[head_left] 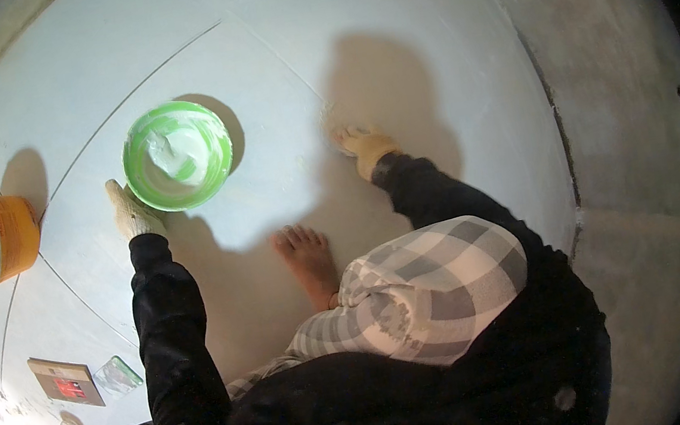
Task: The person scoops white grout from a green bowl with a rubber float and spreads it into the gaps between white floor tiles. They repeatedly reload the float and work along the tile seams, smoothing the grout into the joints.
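Observation:
A green bowl (141,181) smeared with white paste (176,155) is left of centre, over the pale tiled floor. My left hand (131,210), in a cream knit glove, grips the bowl at its lower left rim; part of the fingers is hidden. To the right, my right hand (367,146) reaches down to the floor in a yellowish glove. Its fingers are stretched out and a little apart, with the tips at a thin joint line between tiles. Faint marks of paste show on the floor beside those fingertips. I make out no tool in the right hand.
An orange bucket (16,230) lies or stands tilted at the left. Nearer are a brown box (66,381), a clear green-edged packet (118,376) and small items by a bright edge. My bare foot (306,256) rests between my arms. A rough grey strip (615,130) borders the tiles on the right.

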Demonstrator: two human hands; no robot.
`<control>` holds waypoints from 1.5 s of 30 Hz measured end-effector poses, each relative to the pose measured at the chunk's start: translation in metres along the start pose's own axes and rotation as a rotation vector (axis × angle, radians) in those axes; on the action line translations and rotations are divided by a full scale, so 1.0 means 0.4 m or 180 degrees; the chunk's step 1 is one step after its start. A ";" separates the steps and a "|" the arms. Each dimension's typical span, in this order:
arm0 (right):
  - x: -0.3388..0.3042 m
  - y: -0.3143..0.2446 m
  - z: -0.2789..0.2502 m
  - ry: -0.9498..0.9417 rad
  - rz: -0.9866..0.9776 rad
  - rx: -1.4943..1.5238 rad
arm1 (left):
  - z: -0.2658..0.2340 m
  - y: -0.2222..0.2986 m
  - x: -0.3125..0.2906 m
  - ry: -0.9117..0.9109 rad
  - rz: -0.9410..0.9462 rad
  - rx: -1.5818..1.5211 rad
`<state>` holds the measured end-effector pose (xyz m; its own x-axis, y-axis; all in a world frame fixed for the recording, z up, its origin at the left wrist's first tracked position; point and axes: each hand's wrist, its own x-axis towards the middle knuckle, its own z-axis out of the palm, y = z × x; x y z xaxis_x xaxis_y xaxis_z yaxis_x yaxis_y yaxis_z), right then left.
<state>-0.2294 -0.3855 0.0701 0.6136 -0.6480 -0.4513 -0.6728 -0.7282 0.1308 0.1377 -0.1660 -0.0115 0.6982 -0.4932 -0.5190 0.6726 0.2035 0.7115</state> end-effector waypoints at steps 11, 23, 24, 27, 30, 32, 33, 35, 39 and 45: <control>0.254 0.095 -0.187 0.0043 -0.0255 -0.0822 | 0.021 0.000 -0.022 -0.0110 -0.0021 0.0102; 0.159 0.194 -0.088 -0.0741 -0.0400 -0.0655 | 0.012 -0.001 -0.017 0.0089 -0.0072 0.0243; 0.207 0.189 -0.113 -0.0545 -0.0449 -0.0419 | 0.011 -0.001 -0.022 0.0046 -0.0170 0.0119; 0.334 0.106 -0.217 -0.0225 -0.0129 0.0328 | 0.007 -0.005 -0.033 -0.0179 -0.0033 0.0048; 0.378 -0.021 -0.303 0.0577 -0.0363 -0.0003 | 0.001 -0.005 -0.031 0.0043 0.0026 0.0076; 0.375 -0.078 -0.334 -0.0275 0.0342 -0.0356 | -0.004 -0.006 -0.029 0.0054 0.0105 0.0126; 0.345 -0.079 -0.321 -0.0342 0.0132 -0.0403 | -0.007 -0.007 -0.029 0.0060 -0.0034 -0.0054; 0.253 -0.046 -0.256 -0.0455 -0.0264 -0.0529 | -0.009 -0.007 -0.030 0.0002 -0.0072 0.0160; 0.038 0.073 -0.067 -0.0856 -0.0739 -0.0642 | 0.005 0.001 -0.040 -0.0211 -0.0071 -0.0018; -0.076 0.263 -0.050 -0.0945 0.0155 0.2017 | 0.055 0.047 -0.073 -0.0239 -0.0668 0.0211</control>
<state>-0.3104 -0.4469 0.1150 0.4984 -0.5224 -0.6918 -0.8634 -0.3708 -0.3420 0.1244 -0.1664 0.0274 0.5228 -0.5808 -0.6240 0.7818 0.0350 0.6225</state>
